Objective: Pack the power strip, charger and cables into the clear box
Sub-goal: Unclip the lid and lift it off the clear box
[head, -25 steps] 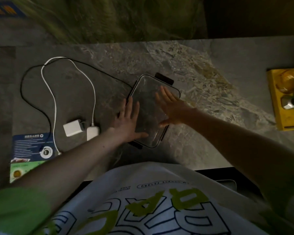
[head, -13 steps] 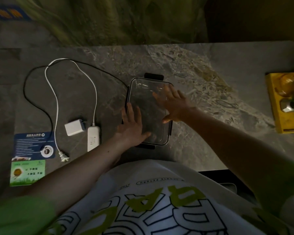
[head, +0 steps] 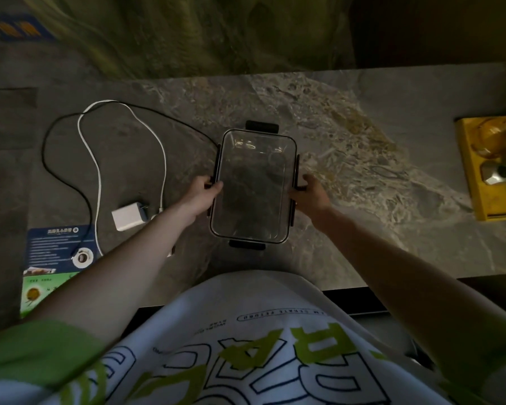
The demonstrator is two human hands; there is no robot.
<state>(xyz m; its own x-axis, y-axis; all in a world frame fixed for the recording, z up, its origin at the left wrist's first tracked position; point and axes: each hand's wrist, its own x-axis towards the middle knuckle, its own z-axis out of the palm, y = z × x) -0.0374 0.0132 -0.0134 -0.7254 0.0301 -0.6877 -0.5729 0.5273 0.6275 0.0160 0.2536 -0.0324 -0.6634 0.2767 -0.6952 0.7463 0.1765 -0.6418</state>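
Head view looks down on a grey marbled stone table [head: 362,176] in dim light. At the bottom edge is the person's white shirt [head: 246,346] with green sleeves, printed in large green and outlined letters that appear upside down and cannot be read with certainty.

Centred on the table sits the clear box [head: 253,188], lid on, with black latches on all four sides. The left hand [head: 200,194] curls around the latch on the box's left long side, and the right hand [head: 310,195] curls around the latch on its right long side; both are part closed, fingers wrapped on the clips.

Left of the box, a black cable [head: 48,168] and a white cable [head: 94,171] lie in loose loops. A white charger [head: 127,219] rests near the left forearm, prongs pointing right. The power strip is mostly hidden under that forearm.

At the far left lie a blue leaflet [head: 56,249] and a green card [head: 38,290], their print too small to read. A yellow tray [head: 473,171] stands at the right edge.
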